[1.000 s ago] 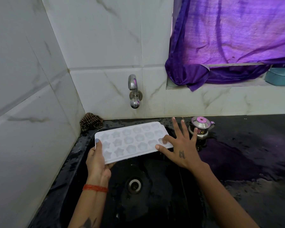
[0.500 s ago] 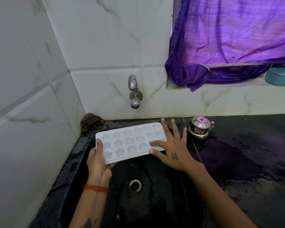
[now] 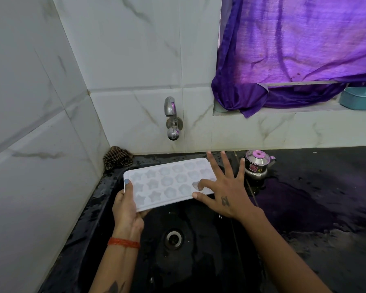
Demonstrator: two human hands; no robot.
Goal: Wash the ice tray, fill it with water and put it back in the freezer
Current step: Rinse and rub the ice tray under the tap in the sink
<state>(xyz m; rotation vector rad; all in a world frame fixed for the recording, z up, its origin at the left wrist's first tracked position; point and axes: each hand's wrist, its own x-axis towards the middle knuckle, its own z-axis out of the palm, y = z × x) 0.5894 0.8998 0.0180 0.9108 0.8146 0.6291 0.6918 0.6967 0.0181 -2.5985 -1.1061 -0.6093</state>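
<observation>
A white ice tray [image 3: 167, 182] with star and flower moulds is held level over the black sink [image 3: 199, 250], below the steel tap [image 3: 172, 119]. My left hand [image 3: 127, 208] grips its near left corner, thumb on top and fingers underneath. My right hand [image 3: 222, 187] lies spread over the tray's right end. Its index finger bends down into one of the moulds, while the other fingers stay straight. No water runs from the tap.
A small steel kettle [image 3: 257, 166] stands on the wet black counter [image 3: 325, 197] just right of my right hand. A brown scrubber [image 3: 117, 157] sits in the back left corner. Purple cloth [image 3: 294, 49] hangs over a ledge holding a teal dish [image 3: 359, 98].
My right hand slid left across the tray's right end, then back right a little, its index finger now dipped in a mould. The left hand and tray have barely moved.
</observation>
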